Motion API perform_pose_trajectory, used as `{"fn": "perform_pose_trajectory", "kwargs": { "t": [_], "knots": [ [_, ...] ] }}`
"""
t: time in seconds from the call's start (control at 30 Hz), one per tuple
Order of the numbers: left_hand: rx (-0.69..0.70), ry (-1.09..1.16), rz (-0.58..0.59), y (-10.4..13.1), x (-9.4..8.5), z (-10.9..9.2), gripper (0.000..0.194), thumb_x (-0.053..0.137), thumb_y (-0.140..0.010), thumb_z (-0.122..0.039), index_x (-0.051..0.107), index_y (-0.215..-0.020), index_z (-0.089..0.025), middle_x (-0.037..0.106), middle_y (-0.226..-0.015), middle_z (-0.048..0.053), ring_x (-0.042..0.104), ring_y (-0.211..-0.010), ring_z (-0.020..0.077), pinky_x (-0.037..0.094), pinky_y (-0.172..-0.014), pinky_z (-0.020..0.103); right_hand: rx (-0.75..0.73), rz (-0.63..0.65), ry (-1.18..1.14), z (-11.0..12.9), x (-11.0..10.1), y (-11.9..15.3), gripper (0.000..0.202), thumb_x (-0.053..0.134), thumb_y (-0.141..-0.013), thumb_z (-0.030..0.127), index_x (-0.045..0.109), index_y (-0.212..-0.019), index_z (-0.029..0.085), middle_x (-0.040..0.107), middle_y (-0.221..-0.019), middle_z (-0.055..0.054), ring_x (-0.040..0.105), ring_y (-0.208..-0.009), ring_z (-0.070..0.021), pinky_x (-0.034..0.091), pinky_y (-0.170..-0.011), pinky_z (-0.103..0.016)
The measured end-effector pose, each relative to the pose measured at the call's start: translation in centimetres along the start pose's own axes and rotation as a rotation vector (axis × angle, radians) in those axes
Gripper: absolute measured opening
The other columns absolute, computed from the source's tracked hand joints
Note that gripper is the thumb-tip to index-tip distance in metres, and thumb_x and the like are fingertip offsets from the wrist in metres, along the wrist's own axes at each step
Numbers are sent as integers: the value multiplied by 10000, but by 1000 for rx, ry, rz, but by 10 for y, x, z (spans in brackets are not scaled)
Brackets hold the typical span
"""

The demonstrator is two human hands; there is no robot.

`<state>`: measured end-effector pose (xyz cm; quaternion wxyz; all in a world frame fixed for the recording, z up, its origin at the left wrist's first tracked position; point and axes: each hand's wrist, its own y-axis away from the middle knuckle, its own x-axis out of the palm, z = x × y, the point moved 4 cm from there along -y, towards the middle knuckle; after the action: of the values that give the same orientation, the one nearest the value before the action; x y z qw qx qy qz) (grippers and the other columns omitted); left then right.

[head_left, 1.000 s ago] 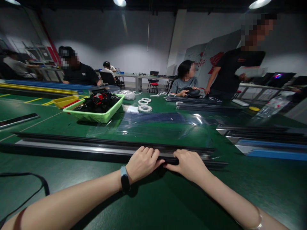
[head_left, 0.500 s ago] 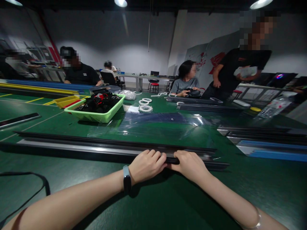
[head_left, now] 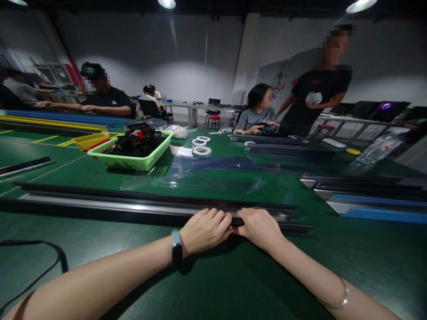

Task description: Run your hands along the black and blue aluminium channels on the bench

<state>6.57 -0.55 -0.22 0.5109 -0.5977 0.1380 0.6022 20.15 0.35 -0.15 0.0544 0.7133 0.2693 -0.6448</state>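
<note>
A long black and silver metal profile [head_left: 100, 209] lies across the green table in front of me. My left hand [head_left: 205, 229] is closed around its near edge, right of the profile's middle. Close beside it, my right hand [head_left: 262, 226] is closed on the same edge near the right end, thumb toward my left hand. A short piece of the black edge shows between the two hands. My fingertips are hidden behind the profile. The left wrist bears a band with a dark face; a bracelet circles the right forearm.
Behind the profile lie clear plastic film [head_left: 213, 171], a green basket [head_left: 150, 162] of black and red gear, and white rings [head_left: 202, 151]. More profiles [head_left: 373, 195] and a plastic bottle [head_left: 378, 149] are at right. Co-workers sit across the table; one person [head_left: 320, 93] stands.
The profile has slid slightly left. My right hand has come a little closer to my left, which stays nearly in place. The standing person has shifted left; the seated person at left has stretched out an arm.
</note>
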Motion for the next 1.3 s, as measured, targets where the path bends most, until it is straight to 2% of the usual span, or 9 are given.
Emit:
{"fn": "perform_pose_trajectory", "kwargs": {
  "t": [0.17, 0.27, 0.4, 0.53, 0.63, 0.73, 1.03, 1.3],
  "knots": [
    [-38, 6, 12, 0, 3, 2, 325, 284, -882, -402, 463, -971, -146, 512, -765, 39, 502, -679, 176, 361, -570, 310, 8, 10, -15, 2, -2, -1, 176, 625, -673, 345, 573, -717, 183, 611, -698, -10, 580, -668, -175, 351, -567, -266],
    [-61, 21, 4, 1, 4, 3, 384, 266, -876, -450, 466, -984, -140, 519, -766, 46, 508, -684, 179, 372, -584, 310, 17, 10, -20, 2, -5, 1, 250, 616, -677, 423, 573, -738, 184, 613, -710, -16, 579, -663, -173, 344, -556, -263],
    [-103, 5, -11, 3, 3, 6, 435, 262, -865, -492, 471, -990, -131, 528, -751, 57, 513, -680, 186, 374, -591, 313, 35, -26, 12, -1, -11, 4, 368, 508, -729, 538, 563, -697, 176, 614, -690, -37, 575, -651, -179, 333, -545, -268],
    [-141, -22, 0, 6, 3, 9, 429, 259, -859, -507, 486, -885, -144, 517, -707, 54, 503, -648, 188, 355, -571, 317, 51, -27, 23, -4, -9, 5, 461, 427, -743, 603, 567, -655, 173, 616, -650, -52, 578, -626, -182, 322, -519, -267],
    [-126, -17, -9, 6, 2, 9, 399, 269, -862, -492, 477, -796, -157, 503, -692, 45, 494, -639, 179, 338, -560, 310, 63, 0, 16, -6, -5, 4, 451, 436, -741, 596, 574, -638, 178, 618, -647, -49, 580, -607, -181, 321, -505, -265],
    [-113, -10, -17, 6, 1, 8, 374, 279, -867, -470, 471, -784, -161, 500, -694, 40, 488, -655, 178, 331, -563, 306, 67, 10, 3, -6, -3, 4, 410, 458, -744, 565, 579, -656, 183, 621, -663, -43, 583, -615, -180, 331, -510, -262],
    [-75, 7, -8, 3, -2, 5, 320, 299, -875, -411, 486, -899, -152, 506, -746, 42, 480, -700, 184, 340, -581, 320, 61, 23, -4, -6, 0, 5, 300, 518, -732, 482, 568, -680, 190, 625, -691, -24, 589, -639, -184, 352, -530, -265],
    [-153, -1, -5, 4, -4, 8, 356, 299, -868, -443, 488, -941, -150, 513, -773, 54, 483, -734, 193, 353, -613, 317, 86, 13, 19, -6, 0, 5, 403, 467, -737, 562, 571, -659, 180, 611, -658, -41, 579, -607, -182, 355, -503, -273]
  ]
}}
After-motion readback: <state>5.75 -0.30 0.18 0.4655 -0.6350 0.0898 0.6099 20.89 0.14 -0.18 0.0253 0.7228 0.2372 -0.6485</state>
